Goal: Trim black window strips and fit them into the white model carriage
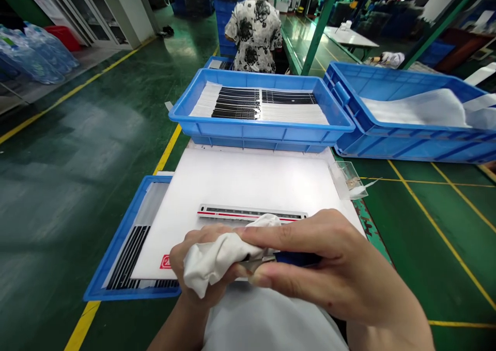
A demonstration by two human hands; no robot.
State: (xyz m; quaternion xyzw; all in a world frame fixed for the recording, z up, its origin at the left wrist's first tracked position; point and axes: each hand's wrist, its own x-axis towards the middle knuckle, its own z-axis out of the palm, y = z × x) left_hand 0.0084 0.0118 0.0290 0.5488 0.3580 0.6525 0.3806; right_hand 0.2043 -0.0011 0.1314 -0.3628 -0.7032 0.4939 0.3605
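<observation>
Over the near part of the white worktop (236,178), both hands come together around a crumpled white cloth (217,262). The left hand (181,258) has its grip closed on the cloth, fingers curled behind and beneath it. The right hand (329,253) pinches a dark blue-handled tool (296,258) between thumb and fingers, its grip nearly closed; the metal end points left, against the cloth, and the fingertips reach onto the fabric.

On the worktop, just beyond the hands, lies a long pale strip (228,212) with a red stripe and a row of dark windows, partly hidden by them. A red label (165,261) is at the worktop's near left. At its far end sits a blue bin (248,128) of black and white pieces; a clear box (351,179) is at its right edge. Lower, to the worktop's left, is a blue tray (116,253) with dark strips. Beyond the worktop's far end is a person (256,35) in a floral shirt.
</observation>
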